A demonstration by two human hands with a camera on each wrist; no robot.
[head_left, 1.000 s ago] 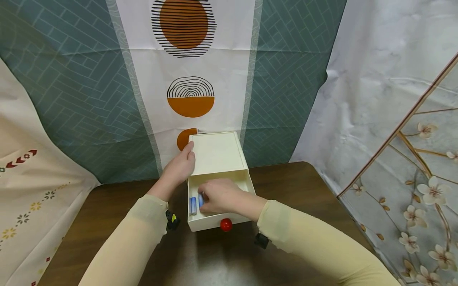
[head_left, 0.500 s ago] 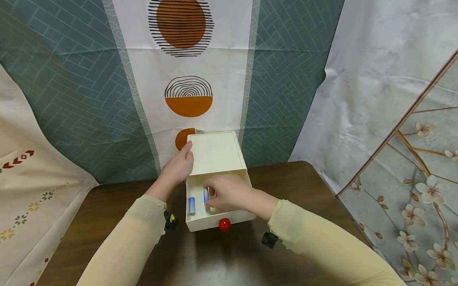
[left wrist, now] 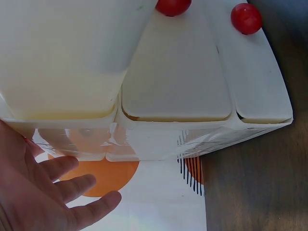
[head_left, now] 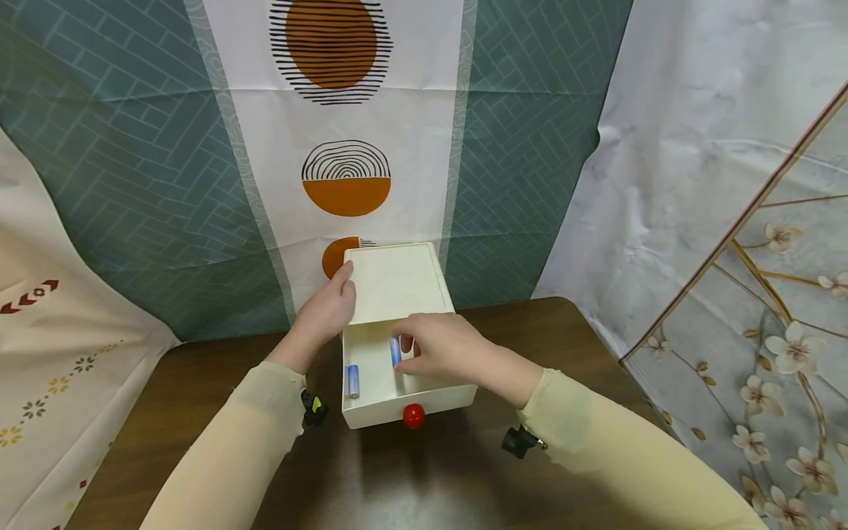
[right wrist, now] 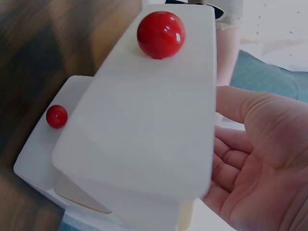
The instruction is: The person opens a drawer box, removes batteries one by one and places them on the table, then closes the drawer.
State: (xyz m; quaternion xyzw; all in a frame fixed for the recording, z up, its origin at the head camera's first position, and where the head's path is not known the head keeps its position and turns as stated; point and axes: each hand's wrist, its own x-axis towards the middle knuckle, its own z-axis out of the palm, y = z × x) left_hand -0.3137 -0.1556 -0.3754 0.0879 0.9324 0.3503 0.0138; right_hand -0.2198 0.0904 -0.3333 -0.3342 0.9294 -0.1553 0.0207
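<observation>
A small white drawer cabinet [head_left: 400,283] stands on the table, its top drawer [head_left: 374,414] pulled out by a red knob [head_left: 414,416]. My right hand [head_left: 450,350] is over the drawer, pinching a blue battery [head_left: 395,355] upright between thumb and fingers. Another blue battery [head_left: 354,381] lies along the drawer's left wall. My left hand [head_left: 327,309] rests at the cabinet's left side, thumb by the top edge; its fingers look extended in the left wrist view. In the right wrist view the drawer front hides the right fingertips and the held battery.
Below the pulled-out drawer, the left wrist view shows lower drawers [left wrist: 178,72] with red knobs. The dark wooden table [head_left: 530,353] extends around the cabinet. A patterned cloth [head_left: 371,118] hangs right behind it, with another flowered cloth [head_left: 762,368] along the right.
My right hand has moved to the right within the drawer with the pinched battery, away from the battery at the left wall. The left hand stays at the cabinet.
</observation>
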